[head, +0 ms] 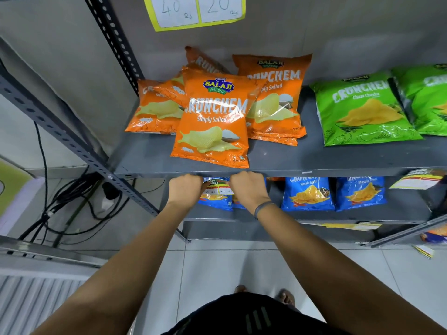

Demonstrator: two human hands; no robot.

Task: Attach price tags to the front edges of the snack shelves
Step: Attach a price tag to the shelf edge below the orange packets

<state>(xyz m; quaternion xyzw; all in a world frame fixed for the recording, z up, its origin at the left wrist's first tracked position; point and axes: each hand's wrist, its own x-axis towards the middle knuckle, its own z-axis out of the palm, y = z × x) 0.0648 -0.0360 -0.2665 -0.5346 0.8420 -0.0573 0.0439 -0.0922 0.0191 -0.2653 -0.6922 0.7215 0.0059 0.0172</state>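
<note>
A yellow-edged price tag (217, 189) with two white fields hangs at the front edge (290, 172) of the grey shelf that carries the orange chip bags (212, 122). My left hand (185, 189) grips the tag's left side and my right hand (246, 187) grips its right side, both pressed up against the shelf edge. The fingers are curled under the lip and hidden. Most of the tag is covered by the hands.
Green chip bags (362, 110) lie on the same shelf to the right. Blue bags (308, 193) fill the shelf below, where another tag (418, 180) hangs at the right. A tag (196, 10) marked 40 and 20 sits on the shelf above. Cables (72, 201) lie on the floor at left.
</note>
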